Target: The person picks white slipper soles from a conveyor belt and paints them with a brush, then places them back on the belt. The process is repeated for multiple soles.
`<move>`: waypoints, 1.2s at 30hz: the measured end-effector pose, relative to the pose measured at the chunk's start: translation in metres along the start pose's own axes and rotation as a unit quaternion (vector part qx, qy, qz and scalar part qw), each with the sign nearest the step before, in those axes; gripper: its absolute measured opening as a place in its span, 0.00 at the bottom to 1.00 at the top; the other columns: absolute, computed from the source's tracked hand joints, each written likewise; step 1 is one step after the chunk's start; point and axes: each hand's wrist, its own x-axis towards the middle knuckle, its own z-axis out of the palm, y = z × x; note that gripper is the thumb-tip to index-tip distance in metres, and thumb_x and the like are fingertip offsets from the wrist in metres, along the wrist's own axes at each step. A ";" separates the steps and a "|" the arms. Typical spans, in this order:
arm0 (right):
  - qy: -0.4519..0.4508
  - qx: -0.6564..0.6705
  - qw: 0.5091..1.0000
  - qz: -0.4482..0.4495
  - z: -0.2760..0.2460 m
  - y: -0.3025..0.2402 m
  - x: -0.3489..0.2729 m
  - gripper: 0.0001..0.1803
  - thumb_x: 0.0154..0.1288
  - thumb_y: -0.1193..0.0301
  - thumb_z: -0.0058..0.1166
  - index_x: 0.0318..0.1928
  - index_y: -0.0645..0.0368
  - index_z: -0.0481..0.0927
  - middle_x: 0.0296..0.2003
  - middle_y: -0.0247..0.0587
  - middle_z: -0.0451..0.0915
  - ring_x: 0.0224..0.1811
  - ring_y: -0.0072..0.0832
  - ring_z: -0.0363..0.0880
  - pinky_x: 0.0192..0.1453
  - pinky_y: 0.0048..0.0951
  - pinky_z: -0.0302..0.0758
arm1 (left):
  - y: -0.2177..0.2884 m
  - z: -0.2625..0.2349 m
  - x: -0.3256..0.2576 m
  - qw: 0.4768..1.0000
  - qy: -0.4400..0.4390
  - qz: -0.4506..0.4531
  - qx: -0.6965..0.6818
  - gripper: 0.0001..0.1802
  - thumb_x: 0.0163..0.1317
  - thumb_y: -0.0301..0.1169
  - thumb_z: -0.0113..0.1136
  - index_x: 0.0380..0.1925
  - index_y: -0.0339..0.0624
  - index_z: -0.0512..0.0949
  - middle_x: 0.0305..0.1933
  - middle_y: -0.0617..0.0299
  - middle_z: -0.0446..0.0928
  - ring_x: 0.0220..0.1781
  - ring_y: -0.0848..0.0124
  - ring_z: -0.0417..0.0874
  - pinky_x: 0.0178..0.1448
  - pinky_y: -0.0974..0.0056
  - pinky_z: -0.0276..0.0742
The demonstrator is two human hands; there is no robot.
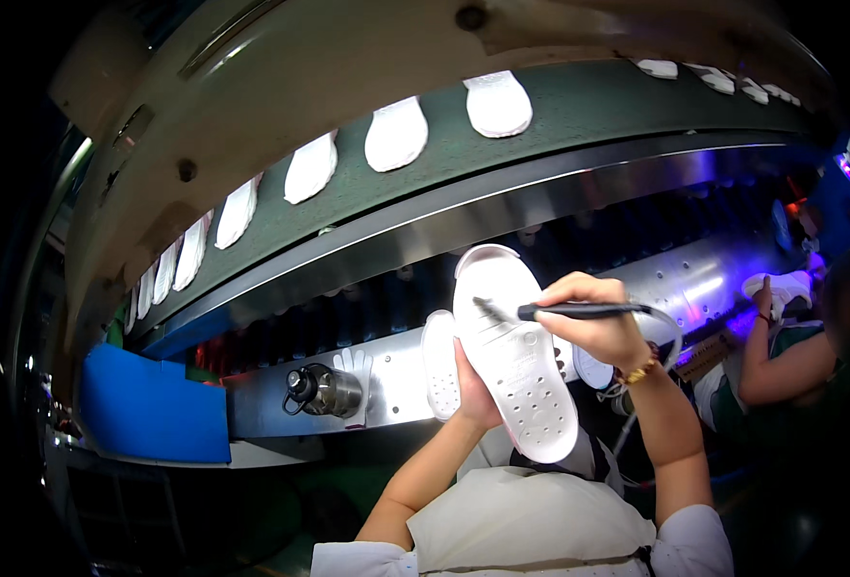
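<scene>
A white shoe sole point(513, 370), dotted with small holes at its near end, is tilted up in front of me. My left hand point(476, 392) is wrapped round its left edge from below. Over the sole, my right hand point(600, 319) grips a glue brush point(569, 311) with a black handle. A pale cord or hose trails from the handle's rear. The bristles, a little blurred, are at the smooth far part of the sole. Close by on the left is a second perforated white sole point(439, 365). Another white piece point(593, 369) shows partly behind my right wrist.
A green conveyor belt point(579, 111) carries several white soles beyond a metal rail point(387, 231). On the metal bench point(396, 375) stand a steel bottle point(321, 390) and a white glove point(353, 370). A blue panel point(156, 404) is at left. A co-worker's hand point(762, 296) holds a white shoe point(786, 288).
</scene>
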 end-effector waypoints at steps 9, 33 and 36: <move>-0.070 -0.014 0.997 -0.002 -0.010 -0.010 -0.003 0.09 0.45 0.78 0.57 0.31 0.63 0.78 0.29 0.40 0.78 0.32 0.23 0.76 0.38 0.21 0.71 | 0.018 0.008 0.008 0.999 -0.018 -0.004 0.044 0.42 0.52 0.65 0.19 0.59 0.46 0.50 0.58 0.56 0.58 0.56 0.60 0.64 0.57 0.56 0.62; -0.095 0.102 0.990 -0.014 -0.023 0.001 -0.028 0.11 0.41 0.83 0.58 0.30 0.63 0.78 0.32 0.41 0.77 0.36 0.25 0.72 0.44 0.23 0.68 | 0.063 0.053 0.029 0.977 -0.065 0.201 0.030 0.53 0.42 0.73 0.24 0.56 0.38 0.51 0.50 0.41 0.63 0.45 0.52 0.72 0.47 0.54 0.69; -0.060 0.120 0.991 -0.015 -0.009 -0.005 -0.033 0.11 0.42 0.83 0.58 0.31 0.63 0.78 0.32 0.41 0.77 0.37 0.25 0.72 0.44 0.23 0.68 | 0.052 0.064 0.027 0.980 -0.044 0.195 0.001 0.51 0.45 0.71 0.27 0.58 0.40 0.47 0.53 0.43 0.61 0.51 0.52 0.68 0.53 0.52 0.66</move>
